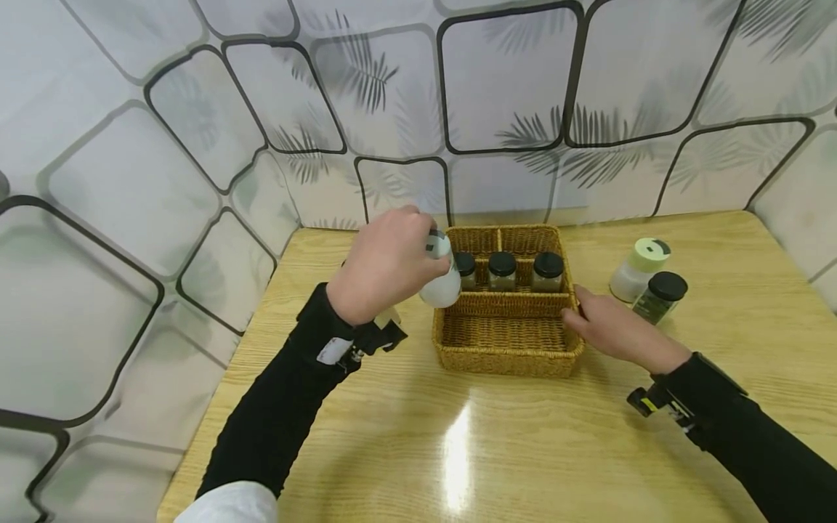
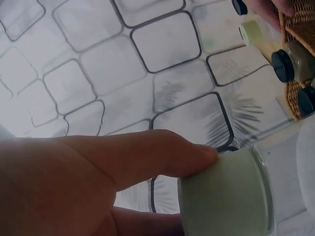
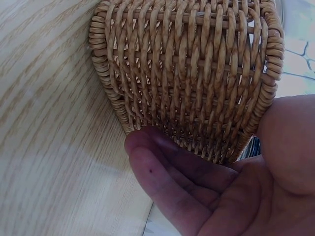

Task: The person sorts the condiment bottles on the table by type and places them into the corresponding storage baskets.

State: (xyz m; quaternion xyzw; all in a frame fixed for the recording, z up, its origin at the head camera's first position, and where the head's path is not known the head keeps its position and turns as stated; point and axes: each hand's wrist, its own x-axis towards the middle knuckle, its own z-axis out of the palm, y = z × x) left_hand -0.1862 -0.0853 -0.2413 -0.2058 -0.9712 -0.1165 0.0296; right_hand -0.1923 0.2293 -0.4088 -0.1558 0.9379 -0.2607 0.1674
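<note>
My left hand (image 1: pixel 392 261) grips a whitish jar (image 1: pixel 442 288) by its light green lid (image 2: pixel 226 194). The jar tilts beside the left rim of a divided wicker basket (image 1: pixel 506 361), overlapping its edge in the head view. On the basket's right side, my right hand (image 1: pixel 615 327) holds the wall. Its thumb lies at the rim and its fingers (image 3: pixel 167 177) bend against the outer weave. Three black-lidded jars (image 1: pixel 502 271) stand in a row in the basket's middle section. Bare weave shows in the front section and in the two back compartments.
Right of the basket stand a jar with a light green lid (image 1: pixel 644 265) and a dark jar with a black lid (image 1: pixel 660 294). A pale object (image 1: pixel 387 317) is mostly hidden behind my left wrist. Patterned fabric (image 1: pixel 503 80) walls the wooden table (image 1: pixel 523 450).
</note>
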